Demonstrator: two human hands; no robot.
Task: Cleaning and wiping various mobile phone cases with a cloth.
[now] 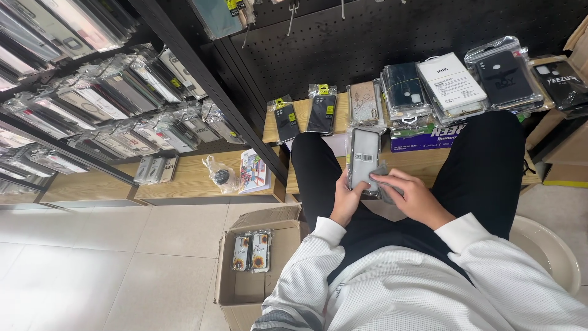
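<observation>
I sit with my legs in black trousers, looking down at both hands above my lap. My left hand point(346, 200) grips the lower left edge of a packaged phone case point(364, 158), grey in a clear plastic sleeve with a white sticker. My right hand point(411, 195) holds the case's lower right edge, fingers curled across its bottom. The case stands tilted, its top toward the low wooden shelf point(301, 110) in front of me.
Stacks of packaged phone cases point(450, 86) lie on the shelf ahead. Racks of more cases point(104, 104) fill the left. An open cardboard box point(251, 257) with two flower-print cases stands on the tiled floor. A white tub point(551, 248) is at right.
</observation>
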